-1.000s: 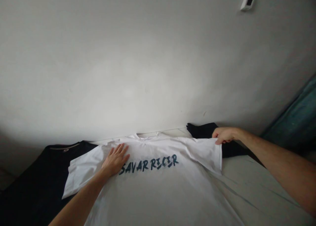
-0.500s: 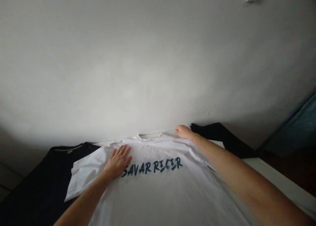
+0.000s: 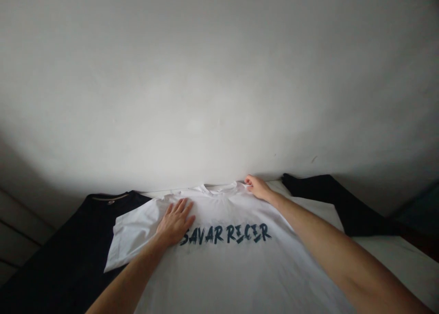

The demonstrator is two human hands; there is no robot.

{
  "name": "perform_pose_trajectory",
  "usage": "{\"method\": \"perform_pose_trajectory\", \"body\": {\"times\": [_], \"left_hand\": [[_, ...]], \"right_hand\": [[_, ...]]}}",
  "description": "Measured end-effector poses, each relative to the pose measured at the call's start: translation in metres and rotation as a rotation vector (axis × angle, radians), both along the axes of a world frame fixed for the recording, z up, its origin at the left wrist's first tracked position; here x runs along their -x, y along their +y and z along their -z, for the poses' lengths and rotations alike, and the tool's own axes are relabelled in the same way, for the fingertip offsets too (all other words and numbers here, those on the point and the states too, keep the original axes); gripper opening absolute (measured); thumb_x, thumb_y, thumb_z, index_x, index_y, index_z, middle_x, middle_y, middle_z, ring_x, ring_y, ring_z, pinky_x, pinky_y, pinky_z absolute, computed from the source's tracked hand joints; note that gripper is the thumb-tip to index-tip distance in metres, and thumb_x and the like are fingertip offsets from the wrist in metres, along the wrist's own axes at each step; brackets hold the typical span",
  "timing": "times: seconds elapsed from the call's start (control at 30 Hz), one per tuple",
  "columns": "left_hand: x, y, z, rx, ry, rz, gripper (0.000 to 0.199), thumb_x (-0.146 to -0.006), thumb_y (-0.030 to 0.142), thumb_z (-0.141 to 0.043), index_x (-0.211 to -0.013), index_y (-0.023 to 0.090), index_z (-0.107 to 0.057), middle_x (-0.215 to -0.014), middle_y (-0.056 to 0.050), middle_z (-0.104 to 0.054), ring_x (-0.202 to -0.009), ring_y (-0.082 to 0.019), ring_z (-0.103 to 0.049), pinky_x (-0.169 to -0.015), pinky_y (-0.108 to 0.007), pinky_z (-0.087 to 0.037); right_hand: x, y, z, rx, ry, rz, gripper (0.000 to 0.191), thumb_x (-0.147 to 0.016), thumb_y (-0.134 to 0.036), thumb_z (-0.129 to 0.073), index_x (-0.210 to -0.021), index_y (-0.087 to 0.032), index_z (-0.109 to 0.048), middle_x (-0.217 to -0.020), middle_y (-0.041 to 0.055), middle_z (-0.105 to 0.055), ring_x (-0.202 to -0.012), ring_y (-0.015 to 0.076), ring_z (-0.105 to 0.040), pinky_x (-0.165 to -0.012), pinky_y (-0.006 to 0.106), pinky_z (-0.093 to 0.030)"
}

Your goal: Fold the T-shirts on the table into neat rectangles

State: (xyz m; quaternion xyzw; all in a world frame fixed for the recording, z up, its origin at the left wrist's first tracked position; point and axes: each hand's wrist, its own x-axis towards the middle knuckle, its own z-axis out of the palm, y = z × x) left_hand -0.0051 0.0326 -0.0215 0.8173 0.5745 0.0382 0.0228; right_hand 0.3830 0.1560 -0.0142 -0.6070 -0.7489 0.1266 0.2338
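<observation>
A white T-shirt (image 3: pixel 219 273) lies spread out, front side up, with dark brush-style lettering across its chest. My left hand (image 3: pixel 175 222) rests flat on the chest by the start of the lettering, fingers spread. Up at the shoulder, just right of the neckline, my right hand (image 3: pixel 258 186) has its fingers curled in a pinch on the shirt's edge. Part of the right side of the shirt is hidden under my right forearm. The left sleeve lies over a black garment (image 3: pixel 61 250) with a visible neckline.
A dark folded garment (image 3: pixel 325 197) lies beyond the right sleeve, on a pale surface (image 3: pixel 391 259). Close behind the shirt's collar rises a plain grey-white wall (image 3: pixel 206 99). Dark horizontal lines mark a pale panel (image 3: pixel 20 213) at the far left.
The view has turned slightly left. My right hand has come closer to the neckline, and the right sleeve now lies spread farther out. My left hand stays in place on the shirt.
</observation>
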Motion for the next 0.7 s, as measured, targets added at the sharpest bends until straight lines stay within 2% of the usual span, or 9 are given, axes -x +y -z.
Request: {"method": "perform_pose_trajectory", "body": {"times": [0.1, 0.2, 0.27, 0.33, 0.43, 0.53, 0.6, 0.7], "left_hand": [[0.000, 0.000, 0.001, -0.007, -0.001, -0.002, 0.058, -0.102, 0.050, -0.032, -0.154, 0.024, -0.036, -0.165, -0.011, -0.029, -0.153, -0.028, -0.023, -0.123, -0.056, -0.022], [0.000, -0.001, 0.003, -0.003, 0.008, -0.001, 0.059, -0.102, 0.051, -0.032, -0.154, 0.024, -0.036, -0.165, -0.011, -0.029, -0.154, -0.027, -0.022, -0.124, -0.055, -0.021], [0.001, -0.001, 0.003, -0.002, 0.009, -0.003, 0.059, -0.102, 0.050, -0.032, -0.154, 0.023, -0.037, -0.165, -0.011, -0.029, -0.153, -0.028, -0.023, -0.123, -0.055, -0.020], [0.000, 0.000, 0.001, -0.005, -0.002, -0.003, 0.058, -0.102, 0.049, -0.034, -0.153, 0.022, -0.039, -0.164, -0.013, -0.032, -0.153, -0.029, -0.025, -0.123, -0.056, -0.022], [-0.001, -0.001, -0.007, -0.083, -0.031, -0.008, 0.051, -0.101, 0.038, -0.039, -0.149, 0.018, -0.045, -0.160, -0.015, -0.040, -0.150, -0.029, -0.032, -0.122, -0.056, -0.025], [-0.004, -0.019, -0.018, -0.213, -0.034, 0.058, 0.045, -0.099, 0.021, -0.039, -0.141, 0.016, -0.054, -0.151, -0.015, -0.051, -0.145, -0.027, -0.042, -0.123, -0.052, -0.027], [-0.004, -0.053, -0.024, -0.227, -0.007, 0.149, 0.044, -0.096, 0.020, -0.044, -0.138, 0.018, -0.057, -0.149, -0.014, -0.054, -0.142, -0.027, -0.046, -0.120, -0.049, -0.033], [0.005, -0.136, -0.026, -0.250, 0.052, 0.247, 0.050, -0.094, 0.028, -0.055, -0.144, 0.025, -0.051, -0.155, -0.011, -0.048, -0.144, -0.031, -0.043, -0.114, -0.052, -0.042]], "right_hand": [[0.001, 0.003, 0.011, -0.054, -0.007, 0.104, 0.025, -0.078, -0.007, -0.058, -0.098, -0.020, -0.067, -0.094, 0.0047, -0.074, -0.086, 0.0196, -0.066, -0.078, 0.028, -0.047], [0.002, 0.002, 0.009, -0.149, -0.047, 0.199, 0.028, -0.084, -0.010, -0.052, -0.105, -0.019, -0.067, -0.103, 0.0088, -0.074, -0.096, 0.0239, -0.066, -0.086, 0.033, -0.049], [0.002, -0.010, 0.004, -0.217, -0.091, 0.182, 0.032, -0.085, -0.011, -0.052, -0.111, -0.020, -0.067, -0.109, 0.0099, -0.073, -0.104, 0.0253, -0.066, -0.093, 0.035, -0.049], [-0.002, -0.038, -0.002, -0.238, -0.111, 0.087, 0.034, -0.086, -0.015, -0.052, -0.117, -0.020, -0.067, -0.117, 0.0112, -0.072, -0.110, 0.0257, -0.065, -0.099, 0.037, -0.049], [-0.017, -0.110, -0.001, -0.210, -0.115, -0.067, 0.039, -0.092, -0.024, -0.049, -0.128, -0.019, -0.064, -0.128, 0.0126, -0.068, -0.119, 0.0264, -0.063, -0.107, 0.043, -0.047], [-0.046, -0.208, 0.010, -0.166, -0.158, -0.138, 0.046, -0.095, -0.035, -0.048, -0.138, -0.021, -0.060, -0.142, 0.0119, -0.061, -0.131, 0.0274, -0.056, -0.113, 0.047, -0.043], [-0.069, -0.275, 0.021, -0.122, -0.209, -0.068, 0.052, -0.096, -0.041, -0.047, -0.142, -0.021, -0.056, -0.148, 0.0118, -0.054, -0.138, 0.0293, -0.050, -0.115, 0.048, -0.042], [-0.098, -0.364, 0.041, -0.050, -0.258, 0.049, 0.058, -0.095, -0.051, -0.046, -0.146, -0.023, -0.053, -0.153, 0.0092, -0.048, -0.141, 0.0296, -0.046, -0.114, 0.046, -0.044]]}}
